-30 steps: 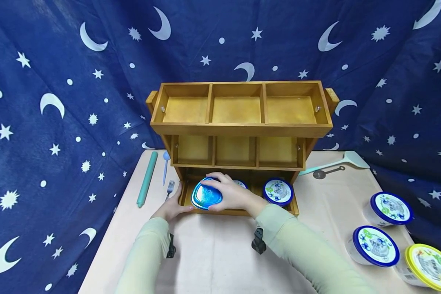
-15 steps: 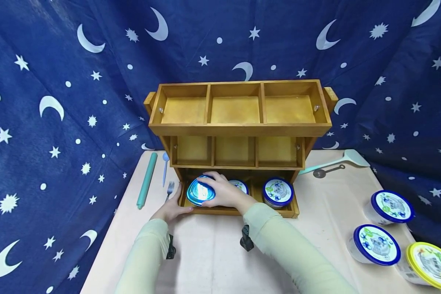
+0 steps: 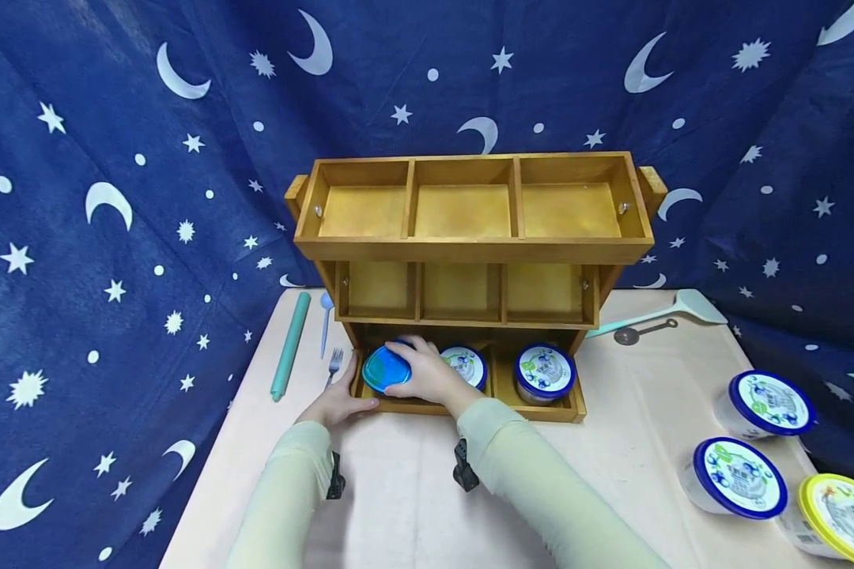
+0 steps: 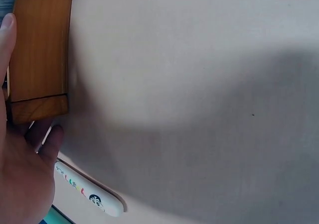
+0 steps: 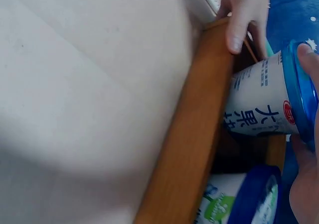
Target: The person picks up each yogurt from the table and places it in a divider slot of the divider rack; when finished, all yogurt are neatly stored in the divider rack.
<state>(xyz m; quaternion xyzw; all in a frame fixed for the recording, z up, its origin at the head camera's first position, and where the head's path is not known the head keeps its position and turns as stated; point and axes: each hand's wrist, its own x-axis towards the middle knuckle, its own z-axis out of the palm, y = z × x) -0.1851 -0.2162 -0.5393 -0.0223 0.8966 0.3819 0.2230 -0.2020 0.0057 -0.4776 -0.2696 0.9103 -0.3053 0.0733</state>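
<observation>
Six tubs (image 3: 384, 369), two spoons (image 3: 627, 337), one fork (image 3: 335, 361), one spatula (image 3: 696, 306), one rod (image 3: 290, 345), one rack (image 3: 473, 252)

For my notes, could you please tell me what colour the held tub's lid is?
The lid is shiny blue, seen best in the right wrist view.

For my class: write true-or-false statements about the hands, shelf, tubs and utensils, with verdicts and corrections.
1. The left hand touches the wooden shelf. True.
2. Both hands grip tubs. False: the right hand alone grips a tub.
3. The spatula and teal rod lie on opposite sides of the shelf. True.
4. Every visible tub has a blue lid. False: one has a yellow lid.
5. The shelf has two tiers. False: it has three.
</observation>
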